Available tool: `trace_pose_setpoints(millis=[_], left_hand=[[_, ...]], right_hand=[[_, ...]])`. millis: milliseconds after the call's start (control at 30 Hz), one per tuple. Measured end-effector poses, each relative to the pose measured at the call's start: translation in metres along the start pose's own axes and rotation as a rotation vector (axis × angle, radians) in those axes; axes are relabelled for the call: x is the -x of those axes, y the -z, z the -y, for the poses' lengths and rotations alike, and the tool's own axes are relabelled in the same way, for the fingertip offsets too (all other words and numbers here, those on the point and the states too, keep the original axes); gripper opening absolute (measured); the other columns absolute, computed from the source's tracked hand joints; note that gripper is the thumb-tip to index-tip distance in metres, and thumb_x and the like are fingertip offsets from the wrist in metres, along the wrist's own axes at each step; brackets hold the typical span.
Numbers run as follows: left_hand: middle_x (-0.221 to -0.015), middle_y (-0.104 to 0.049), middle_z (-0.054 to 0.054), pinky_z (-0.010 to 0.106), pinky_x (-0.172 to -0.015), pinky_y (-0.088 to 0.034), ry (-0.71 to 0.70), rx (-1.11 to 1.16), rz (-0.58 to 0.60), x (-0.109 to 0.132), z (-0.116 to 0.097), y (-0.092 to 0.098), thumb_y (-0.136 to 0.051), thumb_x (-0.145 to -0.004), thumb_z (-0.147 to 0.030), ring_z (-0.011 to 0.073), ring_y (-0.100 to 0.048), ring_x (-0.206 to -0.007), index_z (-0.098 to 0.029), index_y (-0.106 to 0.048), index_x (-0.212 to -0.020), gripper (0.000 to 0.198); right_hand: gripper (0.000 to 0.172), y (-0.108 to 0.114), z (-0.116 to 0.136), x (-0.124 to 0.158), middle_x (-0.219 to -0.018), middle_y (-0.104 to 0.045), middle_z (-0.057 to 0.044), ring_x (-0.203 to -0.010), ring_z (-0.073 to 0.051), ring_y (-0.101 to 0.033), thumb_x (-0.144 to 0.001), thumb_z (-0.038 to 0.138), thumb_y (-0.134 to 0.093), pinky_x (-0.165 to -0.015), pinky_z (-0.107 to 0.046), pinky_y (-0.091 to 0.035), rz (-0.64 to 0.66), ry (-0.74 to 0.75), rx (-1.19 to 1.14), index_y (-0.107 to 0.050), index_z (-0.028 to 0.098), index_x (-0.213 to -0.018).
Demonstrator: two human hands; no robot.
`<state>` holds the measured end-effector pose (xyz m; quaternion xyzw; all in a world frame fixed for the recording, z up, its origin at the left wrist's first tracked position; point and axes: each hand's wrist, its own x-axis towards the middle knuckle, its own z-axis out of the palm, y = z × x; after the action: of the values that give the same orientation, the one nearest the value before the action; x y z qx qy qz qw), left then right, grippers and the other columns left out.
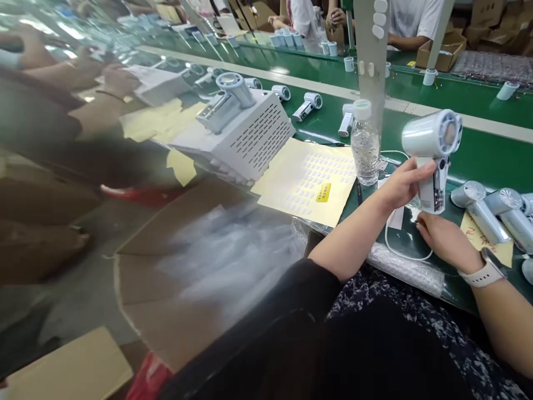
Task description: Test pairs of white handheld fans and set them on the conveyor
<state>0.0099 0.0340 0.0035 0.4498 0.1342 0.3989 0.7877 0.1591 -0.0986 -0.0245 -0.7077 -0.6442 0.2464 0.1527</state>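
Note:
My left hand (402, 183) is wrapped round the handle of a white handheld fan (425, 136), held upright above the bench. The fan's round head faces right, and its handle is open along one side, with a circuit board showing. Just below the handle is my right hand (447, 239), wearing a watch (485, 269); its fingertips are pinched together, and what they hold is too small to make out. A white cable (410, 256) loops on the bench beside that hand. Several closed handheld fans (485, 214) lie to its right.
A water bottle (365, 147) stands left of a post (372, 72). Further left are a yellow sticker sheet (320, 166) and a vented white box (254, 139) with a fan on top. More fans lie on the green conveyor (478, 133). An open carton (137, 278) holds plastic bags. Co-workers sit beyond.

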Motion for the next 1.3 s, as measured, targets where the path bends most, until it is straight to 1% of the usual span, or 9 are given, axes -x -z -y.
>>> trace_pose_setpoints(millis=[133,200,300,433,633,767,867,1100,1300], left_hand=[[-0.108,-0.085,0.012,0.043,-0.108,-0.065,0.038,0.164,-0.054,-0.002,0.01,0.007,-0.101,-0.062,-0.089,0.0394,-0.078,-0.142,-0.022,-0.069,-0.087,0.079],[-0.117,-0.085,0.014,0.044,-0.109,-0.067,0.04,0.222,-0.125,0.0,0.013,0.006,-0.09,-0.076,-0.094,0.0376,-0.077,-0.145,-0.022,-0.067,-0.087,0.077],[-0.131,-0.084,0.015,0.045,-0.113,-0.068,0.093,0.266,-0.205,0.003,0.013,0.0,-0.079,-0.088,-0.097,0.0354,-0.076,-0.147,-0.02,-0.069,-0.093,0.078],[-0.127,-0.086,0.013,0.045,-0.109,-0.069,0.139,0.258,-0.198,0.008,0.011,-0.011,-0.072,-0.085,-0.107,0.0347,-0.081,-0.139,-0.019,-0.07,-0.093,0.089],[-0.125,-0.087,0.012,0.044,-0.112,-0.068,0.055,0.21,-0.208,0.011,0.016,-0.02,-0.078,-0.074,-0.111,0.0379,-0.076,-0.148,-0.022,-0.062,-0.082,0.091],[-0.135,-0.084,0.016,0.048,-0.116,-0.067,0.003,0.229,-0.172,0.012,0.016,-0.022,-0.071,-0.082,-0.11,0.0384,-0.073,-0.151,-0.022,-0.059,-0.079,0.089],[-0.142,-0.082,0.016,0.047,-0.116,-0.066,-0.037,0.329,-0.181,0.013,0.009,-0.025,-0.059,-0.088,-0.112,0.0354,-0.075,-0.147,-0.022,-0.056,-0.08,0.091],[-0.142,-0.081,0.017,0.046,-0.117,-0.065,0.025,0.239,-0.195,0.017,0.009,-0.023,-0.058,-0.084,-0.116,0.0393,-0.067,-0.159,-0.021,-0.058,-0.084,0.095],[-0.15,-0.078,0.017,0.049,-0.119,-0.065,-0.049,0.134,-0.164,0.018,0.026,-0.02,-0.071,-0.067,-0.119,0.0437,-0.065,-0.161,-0.021,-0.068,-0.094,0.101]], right_hand=[[0.037,0.014,0.0,0.008,-0.075,-0.08,-0.003,-0.065,-0.024,-0.079,-0.098,0.058,-0.084,-0.067,-0.038,-0.068,0.16,0.022,-0.507,-0.083,0.023,-0.108],[0.064,0.018,0.002,0.011,-0.069,-0.078,-0.004,-0.059,-0.025,-0.076,-0.076,0.079,-0.1,-0.06,-0.039,-0.068,0.119,-0.056,-0.781,-0.087,0.021,-0.1],[0.077,0.015,0.015,0.015,-0.066,-0.077,-0.005,-0.054,-0.021,-0.071,-0.058,0.091,-0.106,-0.053,-0.036,-0.064,-0.049,-0.12,-0.909,-0.086,0.021,-0.083],[0.073,0.003,0.033,0.026,-0.061,-0.069,-0.001,-0.053,-0.015,-0.065,-0.071,0.092,-0.101,-0.051,-0.028,-0.058,-0.226,-0.041,-0.893,-0.081,0.022,-0.077],[0.056,-0.009,0.038,0.034,-0.051,-0.047,0.01,-0.043,-0.012,-0.048,-0.1,0.075,-0.09,-0.056,-0.031,-0.058,-0.261,0.029,-1.03,-0.07,0.025,-0.083],[0.053,-0.005,0.031,0.035,-0.079,-0.076,-0.002,-0.075,-0.021,-0.073,-0.109,0.076,-0.076,-0.077,-0.037,-0.061,-0.253,0.152,-0.799,-0.074,0.026,-0.089],[0.055,-0.001,0.026,0.036,-0.1,-0.084,-0.007,-0.092,-0.026,-0.077,-0.114,0.074,-0.069,-0.084,-0.04,-0.059,-0.314,0.236,-0.622,-0.075,0.027,-0.086],[0.051,-0.005,0.028,0.033,-0.062,-0.059,0.005,-0.06,-0.018,-0.065,-0.105,0.072,-0.085,-0.061,-0.032,-0.054,-0.366,0.063,-0.879,-0.07,0.027,-0.088],[0.052,-0.015,0.036,0.038,-0.055,-0.049,0.01,-0.047,-0.012,-0.05,-0.106,0.064,-0.088,-0.053,-0.028,-0.047,-0.335,0.018,-1.154,-0.059,0.027,-0.084]])
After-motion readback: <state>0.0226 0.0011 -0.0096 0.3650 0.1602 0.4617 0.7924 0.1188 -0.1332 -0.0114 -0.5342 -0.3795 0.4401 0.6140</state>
